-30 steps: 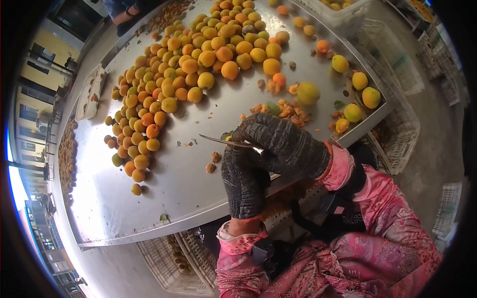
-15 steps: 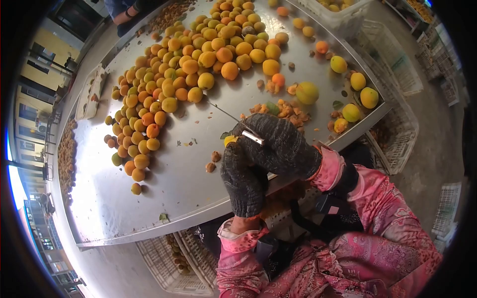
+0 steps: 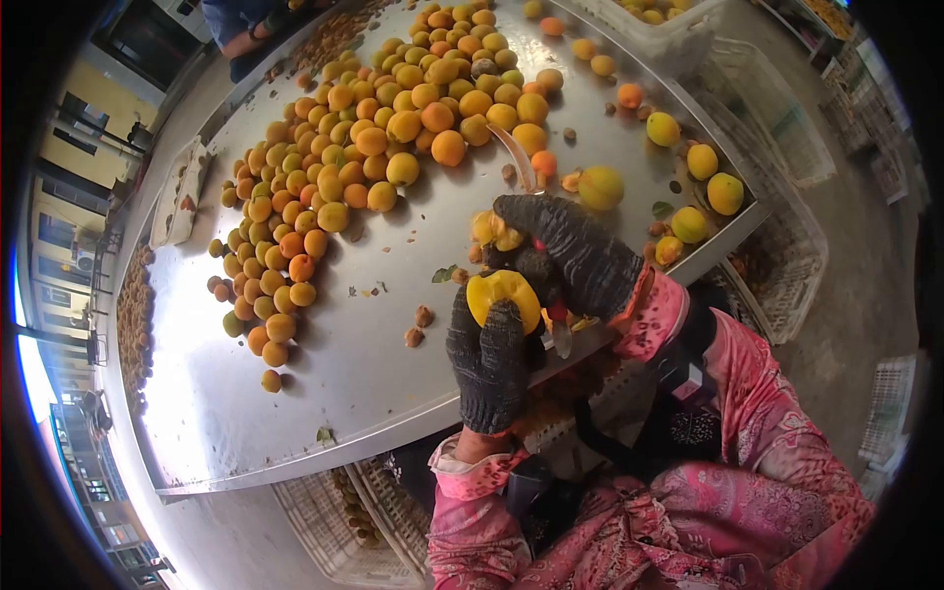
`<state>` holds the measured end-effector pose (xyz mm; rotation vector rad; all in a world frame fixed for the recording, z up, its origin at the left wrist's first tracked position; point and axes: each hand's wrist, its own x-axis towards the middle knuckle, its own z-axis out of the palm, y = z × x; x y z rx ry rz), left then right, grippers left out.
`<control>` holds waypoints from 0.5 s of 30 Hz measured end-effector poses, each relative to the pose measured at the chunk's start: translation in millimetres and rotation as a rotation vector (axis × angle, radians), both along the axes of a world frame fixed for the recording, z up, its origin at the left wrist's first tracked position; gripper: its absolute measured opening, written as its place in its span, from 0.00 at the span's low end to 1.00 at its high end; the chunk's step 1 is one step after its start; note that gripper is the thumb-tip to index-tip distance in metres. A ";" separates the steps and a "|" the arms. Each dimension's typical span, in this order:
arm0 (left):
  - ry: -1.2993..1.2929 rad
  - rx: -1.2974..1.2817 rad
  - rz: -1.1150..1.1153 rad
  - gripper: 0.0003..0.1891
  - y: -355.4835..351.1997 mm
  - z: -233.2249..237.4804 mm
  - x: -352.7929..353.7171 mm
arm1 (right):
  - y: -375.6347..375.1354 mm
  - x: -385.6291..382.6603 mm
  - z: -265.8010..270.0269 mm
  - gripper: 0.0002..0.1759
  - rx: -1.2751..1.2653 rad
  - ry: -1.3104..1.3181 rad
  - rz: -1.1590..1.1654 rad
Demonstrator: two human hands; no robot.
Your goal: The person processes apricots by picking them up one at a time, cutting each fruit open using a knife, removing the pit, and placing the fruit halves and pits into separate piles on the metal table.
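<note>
My left hand (image 3: 490, 364), in a dark knit glove, is closed around a yellow apricot piece (image 3: 501, 299), its thumb lying across it. My right hand (image 3: 585, 248), gloved alike, is beside it, fingers curled against a torn, pulpy yellow piece (image 3: 495, 230). A knife blade (image 3: 518, 155), blurred, sticks up beyond the right hand, and part of its reddish handle shows under the palm. Behind both hands, a large pile of yellow and orange apricots (image 3: 374, 143) covers the metal table (image 3: 393, 324).
Several larger yellow-green fruits (image 3: 726, 194) lie near the right corner. Plastic crates (image 3: 787, 261) stand beyond the right edge, and another crate (image 3: 339, 531) is below the front edge. A person's arm (image 3: 241, 41) shows at the top left.
The hands have parted slightly and the yellow fruit between them is now exposed. My right hand has turned, and the knife now points upward. The pulpy piece has come into view.
</note>
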<state>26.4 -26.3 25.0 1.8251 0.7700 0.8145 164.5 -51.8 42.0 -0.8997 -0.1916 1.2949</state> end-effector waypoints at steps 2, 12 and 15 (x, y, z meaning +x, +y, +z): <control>-0.301 -0.681 -0.056 0.21 -0.9 4.6 1.8 | -4.6 9.6 -5.6 0.14 0.025 0.016 0.051; -0.314 -0.512 -0.060 0.24 8.9 1.2 4.5 | -19.8 35.0 15.6 0.12 -0.241 -1.310 0.469; -0.305 -0.554 -0.044 0.23 10.2 -3.2 2.3 | -19.5 31.8 -9.9 0.12 0.080 -1.624 0.162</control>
